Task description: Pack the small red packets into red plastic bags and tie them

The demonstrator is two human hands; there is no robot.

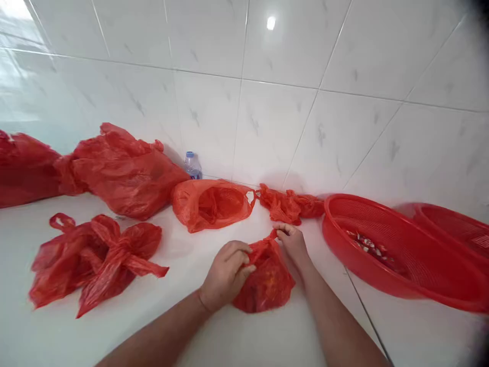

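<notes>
Small red bag (pixel 263 280) sits mid-worktop, toward the near edge. Left hand (pixel 227 272) grip is clamped on its bulging body. Right hand (pixel 292 243) grip is pinched together on the twisted neck. Looks like neck work: I'd pin the body flat and pull with fingertips only, since thin film tears easily. Knotted red bags (pixel 95 260) lie toward the left edge, red basket (pixel 401 275) with scraps toward the right edge. Along the back edge: open red bag (pixel 212 204), bottle (pixel 193 165) with blue cap. Label too small to read; no other writing.
</notes>
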